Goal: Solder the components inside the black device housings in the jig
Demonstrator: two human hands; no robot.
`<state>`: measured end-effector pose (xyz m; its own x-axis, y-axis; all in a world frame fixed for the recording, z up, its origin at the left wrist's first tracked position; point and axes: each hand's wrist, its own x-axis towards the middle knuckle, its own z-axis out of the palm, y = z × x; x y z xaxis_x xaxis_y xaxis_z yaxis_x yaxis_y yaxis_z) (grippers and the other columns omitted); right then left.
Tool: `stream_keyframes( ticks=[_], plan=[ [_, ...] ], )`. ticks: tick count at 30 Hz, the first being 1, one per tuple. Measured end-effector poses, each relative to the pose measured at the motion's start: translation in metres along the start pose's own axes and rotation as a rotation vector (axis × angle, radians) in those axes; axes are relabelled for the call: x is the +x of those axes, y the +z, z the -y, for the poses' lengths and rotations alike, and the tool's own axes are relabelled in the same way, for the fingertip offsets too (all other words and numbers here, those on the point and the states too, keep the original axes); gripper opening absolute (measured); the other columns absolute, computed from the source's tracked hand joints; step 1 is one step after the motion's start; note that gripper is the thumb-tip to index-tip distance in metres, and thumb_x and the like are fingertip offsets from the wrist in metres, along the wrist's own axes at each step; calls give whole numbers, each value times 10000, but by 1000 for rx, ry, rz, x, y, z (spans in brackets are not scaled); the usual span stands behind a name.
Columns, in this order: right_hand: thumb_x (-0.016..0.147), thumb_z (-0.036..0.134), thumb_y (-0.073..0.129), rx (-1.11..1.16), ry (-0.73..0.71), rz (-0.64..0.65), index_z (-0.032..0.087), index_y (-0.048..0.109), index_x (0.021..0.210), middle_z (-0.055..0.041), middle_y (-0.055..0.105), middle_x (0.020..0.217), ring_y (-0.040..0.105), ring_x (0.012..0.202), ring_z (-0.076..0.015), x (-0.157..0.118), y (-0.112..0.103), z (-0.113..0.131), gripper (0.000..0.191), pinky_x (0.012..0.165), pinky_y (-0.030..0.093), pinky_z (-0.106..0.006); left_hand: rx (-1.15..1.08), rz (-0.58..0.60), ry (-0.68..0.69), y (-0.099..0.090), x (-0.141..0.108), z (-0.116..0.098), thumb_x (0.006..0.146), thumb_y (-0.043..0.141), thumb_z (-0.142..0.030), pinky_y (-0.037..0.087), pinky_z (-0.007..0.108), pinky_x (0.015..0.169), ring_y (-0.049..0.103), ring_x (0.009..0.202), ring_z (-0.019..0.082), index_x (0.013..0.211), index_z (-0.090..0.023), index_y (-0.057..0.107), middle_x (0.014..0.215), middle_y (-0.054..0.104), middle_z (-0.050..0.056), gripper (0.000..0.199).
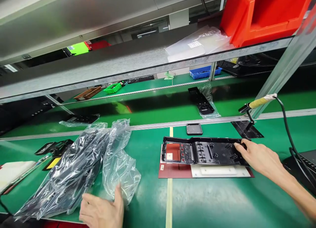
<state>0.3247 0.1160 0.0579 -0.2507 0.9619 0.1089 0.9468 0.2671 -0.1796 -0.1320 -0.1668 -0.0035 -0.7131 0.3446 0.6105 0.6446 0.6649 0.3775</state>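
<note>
A long black plastic housing (pixel 217 152), open side up, rests over a dark red and white fixture board (pixel 175 171). My right hand (pixel 259 155) grips the housing's right end, thumb on the inside and fingers over the far rim. At the lower left, my left hand (pixel 102 208) has its thumb spread away from the fingers and holds nothing. Its thumb overlaps the lower part of an empty-looking clear plastic bag (pixel 120 168); whether they touch I cannot tell. Left of that bag lie several dark parts wrapped in clear plastic (pixel 74 168).
Behind the housing sits a small black tray-like part (pixel 194 129). A yellow-handled tool (pixel 259 102) stands in a holder at the right, its cable hanging down. Another black housing (pixel 201 101) lies farther back. Overhead, a shelf (pixel 111 65) carries a red bin (pixel 269 27).
</note>
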Motion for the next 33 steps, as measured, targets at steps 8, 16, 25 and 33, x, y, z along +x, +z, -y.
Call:
stream_keyframes(
  ticks=[8,16,25,33],
  plan=[
    [1042,483,313,-85,69,124,157,727,1074,-207,774,790,758,715,-424,11,29,25,527,567,453,-424,-207,-57,435,-13,-31,-86,984,673,-276,338,621,1235,340,1559,405,1616,-218,387,1597,439,211,697],
    [1006,732,216,-3,164,215,182,669,1137,-157,746,725,741,776,-459,7,31,36,725,669,515,-518,-304,480,886,18,-71,-152,1066,537,-255,417,485,1194,374,1568,299,1585,-155,417,1609,514,137,541],
    [993,758,308,104,96,179,208,559,1294,-122,774,831,748,779,-402,-10,30,35,675,680,516,-461,-207,489,885,42,-64,-147,1082,518,-341,453,559,1179,464,1514,330,1510,-118,517,1544,581,160,483],
    [1017,706,412,245,-75,-224,245,647,1340,-70,748,954,713,787,-278,-28,48,22,611,646,510,-378,-374,566,772,36,-25,-178,1083,508,-301,505,534,1128,522,1461,312,1381,-183,641,1432,676,114,347]
  ],
)
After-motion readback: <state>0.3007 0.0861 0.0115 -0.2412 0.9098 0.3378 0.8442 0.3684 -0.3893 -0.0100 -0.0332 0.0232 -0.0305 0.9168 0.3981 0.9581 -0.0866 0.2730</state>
